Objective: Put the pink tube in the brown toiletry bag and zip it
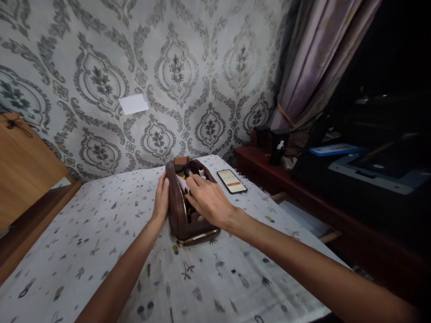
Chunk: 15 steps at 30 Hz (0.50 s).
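Brown leather-look bag point(191, 229), one, unzipped at the top, standing on a printed white cloth point(111, 242) between the two hands; gold-toned zip point(202, 235) along the lower front edge, below the right hand.
Left hand point(162, 195): fingers extended, laid against the bag's left side, not clenched.
Right hand point(210, 199): fingers bent into the bag's mouth; whether they grasp anything cannot be told.
Contents, just beyond the right fingertips: one dark green lid point(179, 169); one white cap point(201, 171), others too small to name.
Phone point(232, 181), lit screen, lying near the right hand, beyond and to its right.
Reddish-brown desk point(266, 168), farther right of that hand.
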Available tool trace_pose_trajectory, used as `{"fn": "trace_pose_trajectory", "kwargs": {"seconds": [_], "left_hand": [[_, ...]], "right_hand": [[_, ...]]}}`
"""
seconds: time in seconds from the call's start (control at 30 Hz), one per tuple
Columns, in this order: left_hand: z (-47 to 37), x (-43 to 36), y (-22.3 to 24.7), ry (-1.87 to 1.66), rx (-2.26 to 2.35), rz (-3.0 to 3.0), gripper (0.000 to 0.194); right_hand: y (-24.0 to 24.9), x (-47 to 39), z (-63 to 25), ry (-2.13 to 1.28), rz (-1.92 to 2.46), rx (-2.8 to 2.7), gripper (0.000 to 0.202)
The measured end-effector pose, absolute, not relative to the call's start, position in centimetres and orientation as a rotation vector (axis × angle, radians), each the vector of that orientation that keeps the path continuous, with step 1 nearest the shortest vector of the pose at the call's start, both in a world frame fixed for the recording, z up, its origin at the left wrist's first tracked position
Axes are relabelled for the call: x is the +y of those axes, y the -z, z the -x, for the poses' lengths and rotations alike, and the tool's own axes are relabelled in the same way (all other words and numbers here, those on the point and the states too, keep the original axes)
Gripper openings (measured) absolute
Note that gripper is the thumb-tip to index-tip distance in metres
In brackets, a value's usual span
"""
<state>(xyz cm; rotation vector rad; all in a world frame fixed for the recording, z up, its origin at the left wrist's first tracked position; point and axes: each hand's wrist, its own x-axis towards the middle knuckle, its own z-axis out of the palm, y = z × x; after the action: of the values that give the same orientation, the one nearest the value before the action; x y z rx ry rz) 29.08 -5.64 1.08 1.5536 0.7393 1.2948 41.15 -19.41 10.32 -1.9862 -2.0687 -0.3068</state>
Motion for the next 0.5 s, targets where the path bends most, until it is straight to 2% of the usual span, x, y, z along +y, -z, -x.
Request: {"fn": "trace_pose_trajectory", "kwargs": {"seconds": [0.5], "left_hand": [[-29.52, -5.59, -0.77, -1.335, 0.732, -1.499, 0.048]], "right_hand": [[-10.48, -19.93, -41.64, 0.287, 1.951, -2.099, 0.024]]}}
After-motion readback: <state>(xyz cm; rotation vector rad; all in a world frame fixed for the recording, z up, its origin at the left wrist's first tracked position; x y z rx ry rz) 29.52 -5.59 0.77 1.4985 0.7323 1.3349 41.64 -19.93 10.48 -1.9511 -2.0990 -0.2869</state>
